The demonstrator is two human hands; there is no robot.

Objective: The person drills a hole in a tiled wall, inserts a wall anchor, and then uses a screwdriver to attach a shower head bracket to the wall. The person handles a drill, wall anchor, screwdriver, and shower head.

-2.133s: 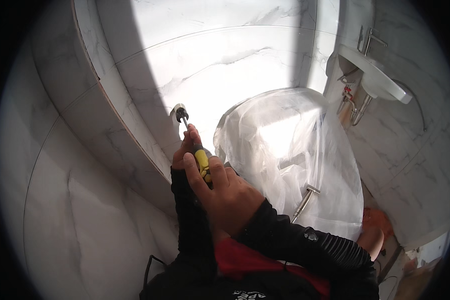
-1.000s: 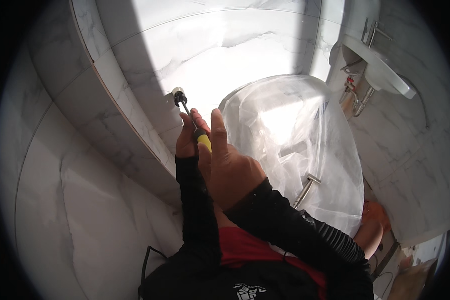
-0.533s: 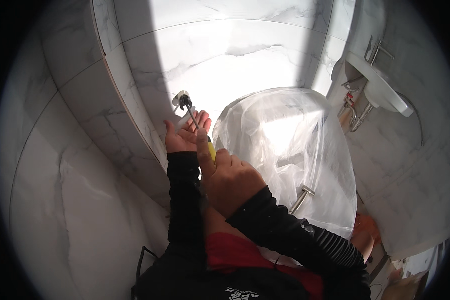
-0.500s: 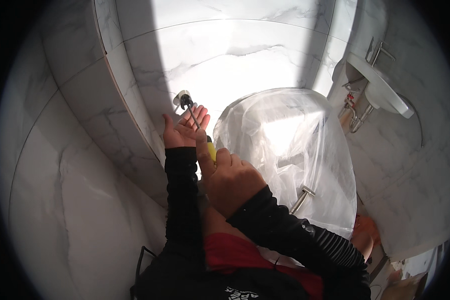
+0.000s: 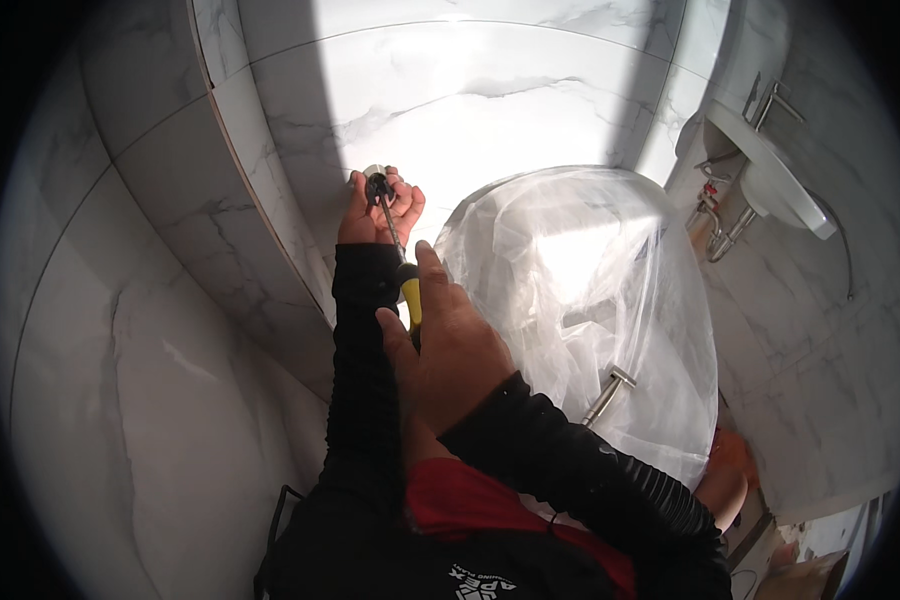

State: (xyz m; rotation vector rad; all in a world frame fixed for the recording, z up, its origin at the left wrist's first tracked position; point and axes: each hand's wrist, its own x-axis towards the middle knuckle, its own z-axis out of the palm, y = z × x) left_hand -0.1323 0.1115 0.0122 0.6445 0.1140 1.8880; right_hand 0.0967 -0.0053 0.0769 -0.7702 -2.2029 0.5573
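My left hand (image 5: 392, 211) is curled around a small round wall fitting (image 5: 374, 170), pale at the rim with a dark middle. In my right hand (image 5: 457, 352) is a screwdriver (image 5: 410, 290) with a yellow and black handle, its grip end partly covered by the palm. My right index finger points forward and the thumb lies on the other side of the handle. The screwdriver's metal shaft runs up to the dark middle of the fitting; the exact contact at the tip is too small to tell.
A toilet under clear plastic sheeting (image 5: 660, 330) stands to the right, with a metal spray head (image 5: 602, 397) lying on it. Farther right, a white washbasin (image 5: 770, 180) with tap and pipes hangs on the wall. Marbled tile walls (image 5: 170, 330) close in on the left.
My left hand has gone from open, palm up below the fitting, to fingers closed around it. My right hand has shifted its hold, thumb and index finger now spread along the screwdriver handle.
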